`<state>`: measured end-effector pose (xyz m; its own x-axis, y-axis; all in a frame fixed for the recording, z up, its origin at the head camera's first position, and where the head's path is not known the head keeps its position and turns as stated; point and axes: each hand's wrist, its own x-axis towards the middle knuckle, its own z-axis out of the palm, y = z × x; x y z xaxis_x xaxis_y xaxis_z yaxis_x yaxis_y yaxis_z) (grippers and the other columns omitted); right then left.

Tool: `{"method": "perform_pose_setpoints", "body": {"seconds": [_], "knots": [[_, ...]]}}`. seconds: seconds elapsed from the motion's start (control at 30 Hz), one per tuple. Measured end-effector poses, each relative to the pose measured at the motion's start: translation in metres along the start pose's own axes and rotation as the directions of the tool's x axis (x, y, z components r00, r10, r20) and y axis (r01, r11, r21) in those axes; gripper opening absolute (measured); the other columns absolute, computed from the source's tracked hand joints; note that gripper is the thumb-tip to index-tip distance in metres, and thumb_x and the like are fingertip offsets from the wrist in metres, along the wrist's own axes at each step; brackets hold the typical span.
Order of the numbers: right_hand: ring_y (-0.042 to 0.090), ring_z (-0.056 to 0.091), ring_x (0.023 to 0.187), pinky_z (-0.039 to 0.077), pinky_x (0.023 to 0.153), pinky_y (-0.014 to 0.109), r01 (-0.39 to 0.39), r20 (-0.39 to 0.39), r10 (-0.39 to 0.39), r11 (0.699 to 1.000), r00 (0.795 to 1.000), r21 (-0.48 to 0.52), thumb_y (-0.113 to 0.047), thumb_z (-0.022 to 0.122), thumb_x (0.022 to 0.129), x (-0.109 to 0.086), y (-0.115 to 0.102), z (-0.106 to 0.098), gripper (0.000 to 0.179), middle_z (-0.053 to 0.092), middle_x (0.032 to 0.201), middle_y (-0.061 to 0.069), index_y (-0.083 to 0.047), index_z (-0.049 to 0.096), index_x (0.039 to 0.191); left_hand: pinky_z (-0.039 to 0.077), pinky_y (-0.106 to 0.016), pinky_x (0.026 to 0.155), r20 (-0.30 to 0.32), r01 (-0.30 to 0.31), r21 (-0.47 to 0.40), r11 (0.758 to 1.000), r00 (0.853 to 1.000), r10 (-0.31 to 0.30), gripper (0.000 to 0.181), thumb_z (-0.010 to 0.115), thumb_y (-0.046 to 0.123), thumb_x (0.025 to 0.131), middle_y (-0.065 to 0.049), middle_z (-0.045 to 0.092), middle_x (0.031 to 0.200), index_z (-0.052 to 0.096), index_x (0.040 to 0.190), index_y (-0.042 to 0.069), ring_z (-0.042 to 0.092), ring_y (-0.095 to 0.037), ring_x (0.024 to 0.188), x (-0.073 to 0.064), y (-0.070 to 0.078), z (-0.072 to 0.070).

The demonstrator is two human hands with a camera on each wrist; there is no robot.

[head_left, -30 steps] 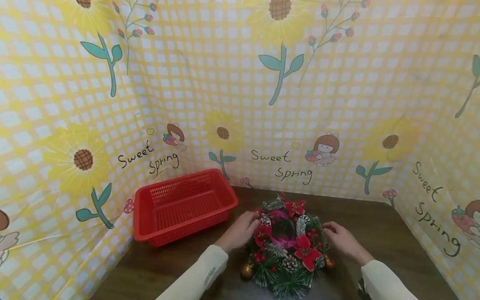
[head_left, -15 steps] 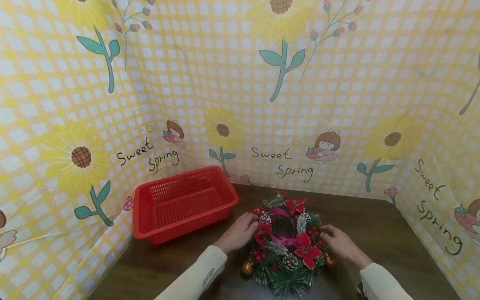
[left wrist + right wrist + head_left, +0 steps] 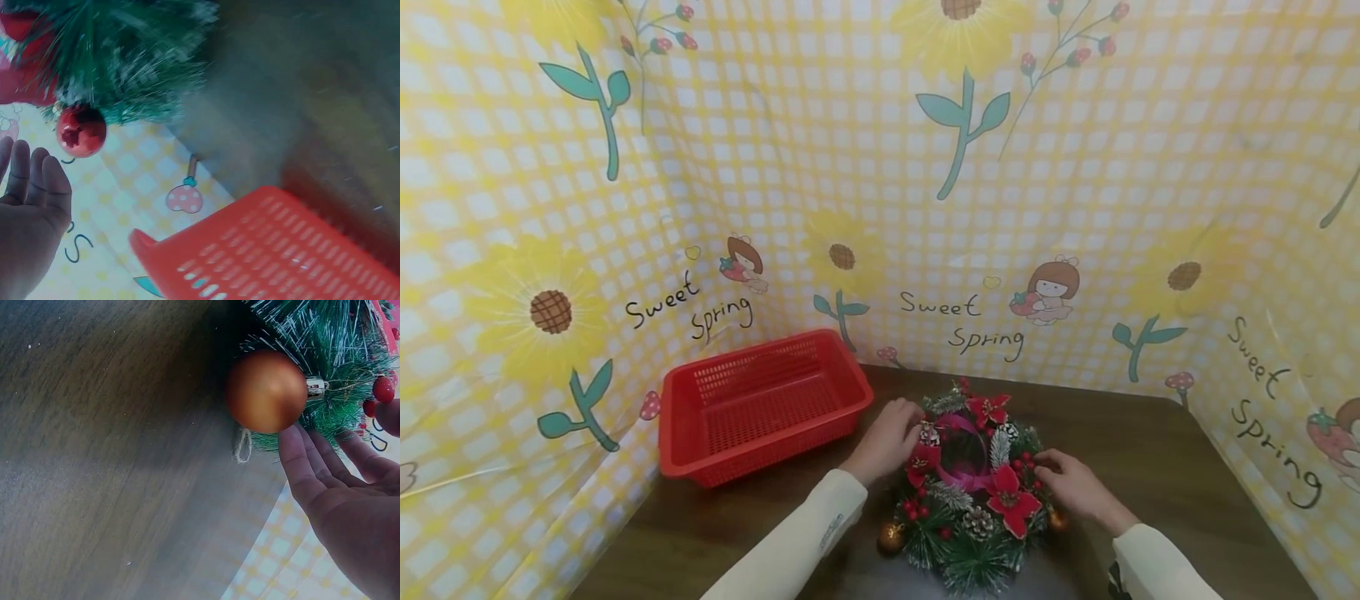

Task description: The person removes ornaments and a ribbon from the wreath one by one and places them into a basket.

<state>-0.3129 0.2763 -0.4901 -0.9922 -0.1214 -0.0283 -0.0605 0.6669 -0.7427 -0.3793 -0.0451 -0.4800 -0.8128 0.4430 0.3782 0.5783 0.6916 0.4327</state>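
A round Christmas wreath [image 3: 977, 521] of green needles, red poinsettias, pine cones, berries and a purple ribbon lies on the table. My left hand [image 3: 886, 442] is at its upper left side. In the left wrist view, that hand's fingers [image 3: 37, 181] extend beside a shiny red bauble [image 3: 81, 131] hanging from the greenery, with a gap between. My right hand [image 3: 1081, 487] reaches the wreath's right edge. Its long fingers [image 3: 299, 453] stretch nearly straight against the needles, below a copper-coloured bauble [image 3: 267, 392] with a string loop. The right thumb [image 3: 389, 417] lies right at the red berries [image 3: 383, 389].
A red plastic basket [image 3: 767, 454] with slotted sides stands left of the wreath, near the back. Yellow checked cloth [image 3: 865, 167] with sunflowers walls in the dark wooden table [image 3: 1120, 417] on the back and both sides. A second copper bauble [image 3: 891, 538] sits at the wreath's lower left.
My left hand has shifted up along the wreath's left side, and in the head view now covers the red bauble there. My right hand has moved slightly left, onto the wreath's edge.
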Motion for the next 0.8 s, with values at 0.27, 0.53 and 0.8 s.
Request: {"method": "perform_pose_setpoints", "body": {"seconds": [0.27, 0.53, 0.8], "knots": [[0.019, 0.06, 0.08, 0.05, 0.065, 0.036, -0.015, 0.014, 0.015, 1.0, 1.0, 0.017, -0.018, 0.053, 0.095, 0.0, 0.001, 0.0, 0.033, 0.062, 0.103, 0.01, 0.005, 0.055, 0.118, 0.045, -0.031, 0.078, 0.03, 0.008, 0.113, 0.994, 0.999, -0.011, 0.021, 0.069, 0.02, 0.086, 0.004, 0.052, 0.097, 0.065, 0.107, 0.015, 0.046, -0.014, 0.089, 0.022, 0.0, 0.004], [0.019, 0.06, 0.079, 0.051, 0.066, 0.037, -0.038, 0.005, 0.038, 0.999, 0.999, 0.019, -0.019, 0.054, 0.095, 0.003, 0.004, 0.001, 0.031, 0.062, 0.102, 0.01, 0.002, 0.057, 0.118, 0.044, -0.032, 0.077, 0.046, 0.024, 0.176, 0.984, 0.998, -0.033, 0.016, 0.07, 0.02, 0.085, 0.003, 0.051, 0.095, 0.069, 0.101, 0.016, 0.046, -0.016, 0.089, 0.03, 0.002, 0.008], [0.018, 0.056, 0.074, 0.047, 0.064, 0.035, -0.016, -0.002, 0.016, 1.0, 1.0, 0.008, -0.018, 0.054, 0.095, 0.002, 0.005, 0.0, 0.03, 0.062, 0.097, 0.007, 0.002, 0.057, 0.117, 0.044, -0.034, 0.079, 0.03, 0.01, 0.208, 0.978, 0.999, -0.017, 0.01, 0.063, 0.014, 0.089, 0.001, 0.052, 0.094, 0.068, 0.098, 0.015, 0.047, -0.018, 0.09, 0.039, 0.004, 0.006]]}}
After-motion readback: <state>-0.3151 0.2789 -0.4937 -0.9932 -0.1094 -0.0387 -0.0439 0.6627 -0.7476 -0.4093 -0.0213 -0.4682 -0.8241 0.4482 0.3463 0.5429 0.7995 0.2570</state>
